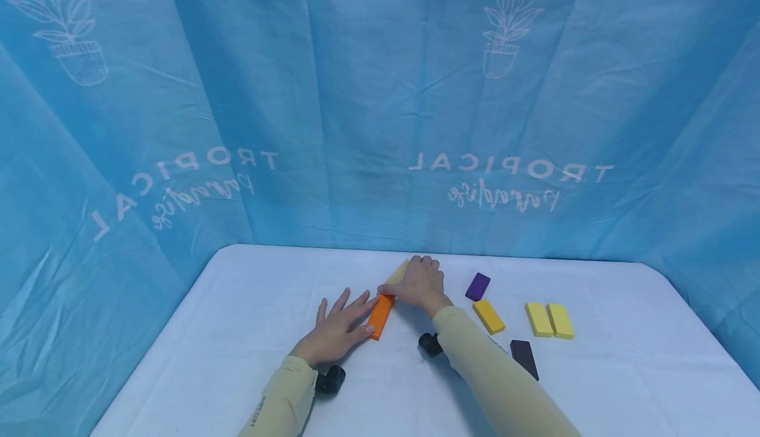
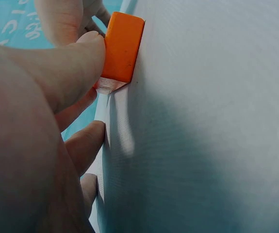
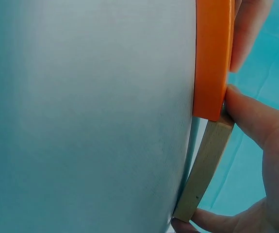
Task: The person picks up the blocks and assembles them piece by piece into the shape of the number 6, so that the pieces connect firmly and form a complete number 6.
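An orange block point(image 1: 380, 318) lies lengthwise on the white table, between my two hands. My left hand point(image 1: 335, 331) is beside it with fingers spread; the thumb and index fingertip touch its left side. In the left wrist view, the thumb lies along the end of the orange block point(image 2: 123, 47). At the far end of the orange block, my right hand point(image 1: 423, 284) holds a plain wooden block point(image 1: 396, 274). The right wrist view shows the thumb at one end of that wooden block point(image 3: 205, 170) and fingers at the other, its near end against the orange block point(image 3: 212, 58).
Right of my hands lie a purple block point(image 1: 477, 286), an orange-yellow block point(image 1: 489, 317) and a dark block point(image 1: 524, 359) near my right sleeve. Two light yellow blocks point(image 1: 538, 319) stand side by side farther right. A blue curtain point(image 1: 368, 107) hangs behind the table.
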{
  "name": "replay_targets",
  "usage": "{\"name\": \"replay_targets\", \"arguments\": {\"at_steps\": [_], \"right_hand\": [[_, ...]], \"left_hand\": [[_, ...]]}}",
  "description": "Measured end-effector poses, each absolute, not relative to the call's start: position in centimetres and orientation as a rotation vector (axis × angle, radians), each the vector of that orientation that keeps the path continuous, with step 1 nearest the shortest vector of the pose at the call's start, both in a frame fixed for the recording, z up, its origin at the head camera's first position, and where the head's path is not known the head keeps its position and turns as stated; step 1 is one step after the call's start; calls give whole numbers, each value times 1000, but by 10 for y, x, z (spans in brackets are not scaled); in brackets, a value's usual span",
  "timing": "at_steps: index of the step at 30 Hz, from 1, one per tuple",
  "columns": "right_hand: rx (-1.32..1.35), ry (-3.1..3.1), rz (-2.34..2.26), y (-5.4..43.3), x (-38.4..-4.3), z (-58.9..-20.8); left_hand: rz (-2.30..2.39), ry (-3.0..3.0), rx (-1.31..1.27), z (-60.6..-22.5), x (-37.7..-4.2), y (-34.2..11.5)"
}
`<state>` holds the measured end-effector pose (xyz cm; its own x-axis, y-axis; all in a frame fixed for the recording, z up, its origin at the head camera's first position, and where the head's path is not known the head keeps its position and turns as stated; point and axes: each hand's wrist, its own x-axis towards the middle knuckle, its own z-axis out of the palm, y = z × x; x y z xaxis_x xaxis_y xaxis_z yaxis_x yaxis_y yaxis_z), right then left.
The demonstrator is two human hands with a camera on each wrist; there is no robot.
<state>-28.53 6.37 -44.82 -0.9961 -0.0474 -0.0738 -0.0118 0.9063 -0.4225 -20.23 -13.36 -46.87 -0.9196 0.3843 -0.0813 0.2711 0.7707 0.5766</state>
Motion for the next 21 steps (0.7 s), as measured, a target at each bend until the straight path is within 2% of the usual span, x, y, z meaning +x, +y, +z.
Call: {"name": "replay_targets", "arguments": {"at_steps": [21], "right_hand": [[-182, 2974, -651, 75, -286, -444]], "left_hand": [[858, 2764, 543, -469, -202, -134]]}}
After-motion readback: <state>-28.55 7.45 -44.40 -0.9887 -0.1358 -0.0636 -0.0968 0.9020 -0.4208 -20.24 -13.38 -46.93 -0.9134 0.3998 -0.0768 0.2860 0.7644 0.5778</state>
